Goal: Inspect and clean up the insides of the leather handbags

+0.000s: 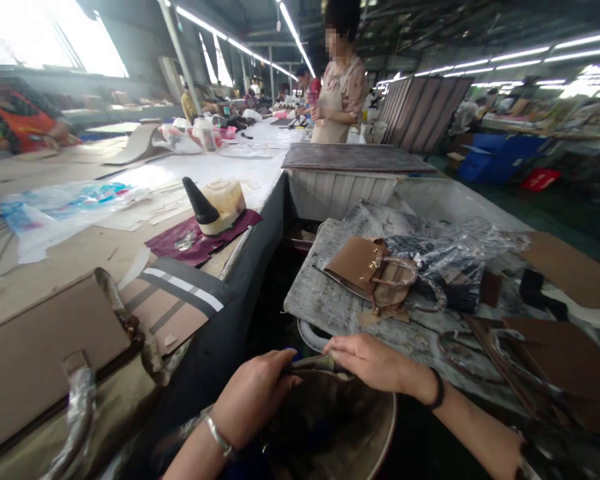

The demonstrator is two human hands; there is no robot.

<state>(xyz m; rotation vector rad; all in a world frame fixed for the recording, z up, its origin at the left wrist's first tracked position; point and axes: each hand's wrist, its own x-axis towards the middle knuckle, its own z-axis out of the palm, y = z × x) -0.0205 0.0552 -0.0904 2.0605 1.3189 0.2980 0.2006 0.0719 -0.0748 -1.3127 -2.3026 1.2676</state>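
Both of my hands grip the far rim of an open bag (387, 427), whose dark inside faces up at me. My left hand (255, 393), with a silver bangle at the wrist, has thumb and fingers closed on the rim's left part. Closed on the same rim a little to the right is my right hand (375, 363), with a dark band at its wrist. The bag's lower part is out of the picture. At the left lies a tan handbag (45, 340) with a plastic-wrapped handle. Beyond my right hand rests a small brown handbag (355, 267).
A worktable (130, 173) runs along the left, bearing a glue pot (225, 200) with a black cone on maroon cloth. A worn board (310, 287) on the right carries plastic-wrapped pieces and a dark brown bag (570, 367). A co-worker (340, 87) stands behind the grey bin (330, 193).
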